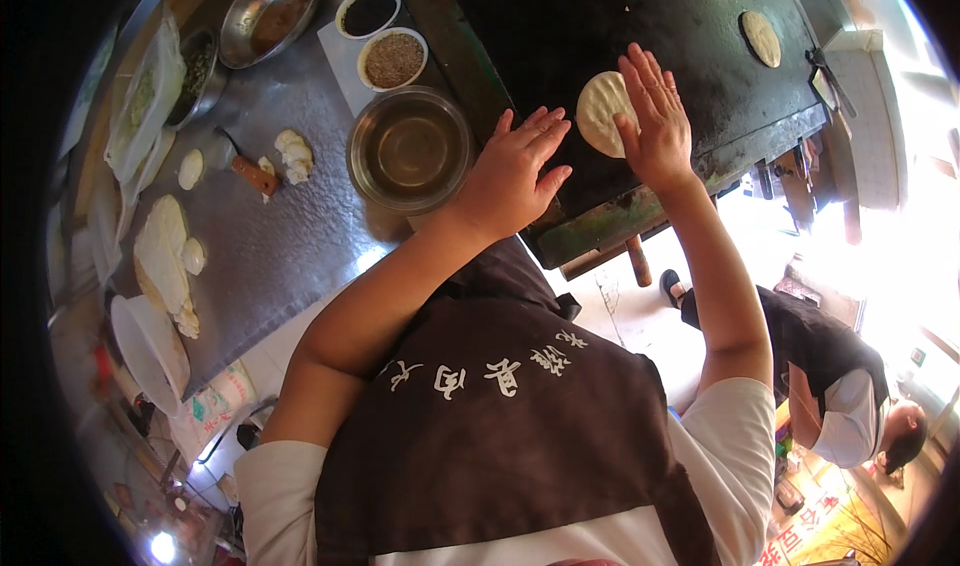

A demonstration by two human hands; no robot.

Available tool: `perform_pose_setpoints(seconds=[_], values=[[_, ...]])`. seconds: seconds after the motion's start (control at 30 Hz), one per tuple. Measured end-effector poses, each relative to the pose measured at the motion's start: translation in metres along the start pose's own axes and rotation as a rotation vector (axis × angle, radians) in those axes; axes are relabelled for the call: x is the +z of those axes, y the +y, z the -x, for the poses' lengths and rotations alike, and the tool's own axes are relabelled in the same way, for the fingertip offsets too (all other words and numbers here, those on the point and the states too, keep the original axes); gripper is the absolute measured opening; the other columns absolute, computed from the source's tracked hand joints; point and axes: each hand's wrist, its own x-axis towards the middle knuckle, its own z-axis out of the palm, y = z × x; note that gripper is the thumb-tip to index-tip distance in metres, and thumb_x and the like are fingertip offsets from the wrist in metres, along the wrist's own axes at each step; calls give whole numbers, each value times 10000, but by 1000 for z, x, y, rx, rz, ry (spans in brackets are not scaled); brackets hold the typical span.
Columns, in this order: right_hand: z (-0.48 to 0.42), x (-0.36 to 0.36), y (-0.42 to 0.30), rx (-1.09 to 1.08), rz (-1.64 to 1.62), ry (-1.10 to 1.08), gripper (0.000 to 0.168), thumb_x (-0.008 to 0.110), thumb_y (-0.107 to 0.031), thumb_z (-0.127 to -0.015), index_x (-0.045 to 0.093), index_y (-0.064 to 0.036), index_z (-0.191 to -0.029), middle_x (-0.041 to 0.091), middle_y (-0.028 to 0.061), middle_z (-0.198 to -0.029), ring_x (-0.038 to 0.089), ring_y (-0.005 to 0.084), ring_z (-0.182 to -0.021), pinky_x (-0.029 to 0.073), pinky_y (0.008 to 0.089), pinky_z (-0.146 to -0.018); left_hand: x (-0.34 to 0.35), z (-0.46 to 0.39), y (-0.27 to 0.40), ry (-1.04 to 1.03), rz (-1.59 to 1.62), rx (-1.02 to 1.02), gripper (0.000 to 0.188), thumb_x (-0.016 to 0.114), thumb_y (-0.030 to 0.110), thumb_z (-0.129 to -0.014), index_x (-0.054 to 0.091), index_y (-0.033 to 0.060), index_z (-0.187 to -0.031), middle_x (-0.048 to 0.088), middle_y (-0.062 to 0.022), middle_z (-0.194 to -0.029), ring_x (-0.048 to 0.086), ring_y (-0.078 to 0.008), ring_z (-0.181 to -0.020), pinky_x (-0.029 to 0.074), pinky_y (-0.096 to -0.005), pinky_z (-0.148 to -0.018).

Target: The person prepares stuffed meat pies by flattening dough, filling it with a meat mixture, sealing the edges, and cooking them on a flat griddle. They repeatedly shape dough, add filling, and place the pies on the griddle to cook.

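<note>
On the dark flat griddle (712, 108) lies a round of pale dough (600, 112) with finger dents in its top. My right hand (656, 116) rests over the right part of this round, fingers extended and thumb spread. My left hand (517, 168) hovers by the griddle's near left edge, to the left of the round, with its fingers apart and nothing in it. Beneath and left of that hand stands a steel bowl of clear liquid (409, 150). A second, oval flatbread (761, 39) lies near the griddle's right edge.
The metal worktop (300, 243) carries a dough slab (161, 251), small dough pieces, a wooden-handled scraper (255, 176), a bowl of seeds (391, 58), a bowl of black seeds (367, 11) and a steel bowl of brown sauce (281, 22). Tongs (829, 78) lie by the griddle's right edge. Another person (832, 371) is at right.
</note>
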Motion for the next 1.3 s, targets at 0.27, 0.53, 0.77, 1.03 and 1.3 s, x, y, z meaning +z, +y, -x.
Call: perform_pose_setpoints(seconds=[0.27, 0.53, 0.77, 1.03, 1.3], values=[[27, -16, 10, 140, 17, 469, 599, 566, -151, -855, 384, -54, -1417, 321, 158, -1502, 272, 351, -1400, 237, 468, -1134, 15, -40, -11, -76, -291, 198, 620, 616, 286, -883, 395, 4, -1390, 329, -147, -1501, 315, -292, -1390, 226, -495, -1123], [52, -14, -22, 178, 36, 212, 683, 637, -356, -847, 399, -19, -1392, 371, 133, -1476, 331, 291, -1380, 214, 511, -1126, 23, -67, -36, -242, -409, 350, 638, 533, 385, -929, 350, 51, -1440, 316, -105, -1517, 287, -257, -1407, 209, -467, -1142], [35, -6, -4, 123, -3, 196, 577, 595, -301, -886, 432, -67, -1388, 388, 108, -1472, 343, 278, -1373, 234, 483, -1130, 17, -64, -24, -169, -544, 258, 654, 502, 414, -935, 343, 25, -1436, 326, -115, -1511, 286, -272, -1406, 190, -498, -1137], [20, 0, 21, 47, 77, -21, 564, 572, -305, -899, 424, -86, -1397, 374, 102, -1479, 339, 289, -1371, 246, 451, -1136, 16, -60, -19, -149, -478, 213, 659, 539, 403, -924, 347, 32, -1434, 322, -112, -1513, 265, -279, -1414, 164, -520, -1137], [47, -1, 21, 133, 58, 27, 622, 596, -272, -879, 375, -54, -1419, 288, 147, -1519, 278, 326, -1400, 240, 467, -1142, -83, 18, -109, 578, 21, -370, 354, 569, 234, -932, 588, 37, -1225, 601, -137, -1252, 596, -269, -1094, 476, -342, -907]])
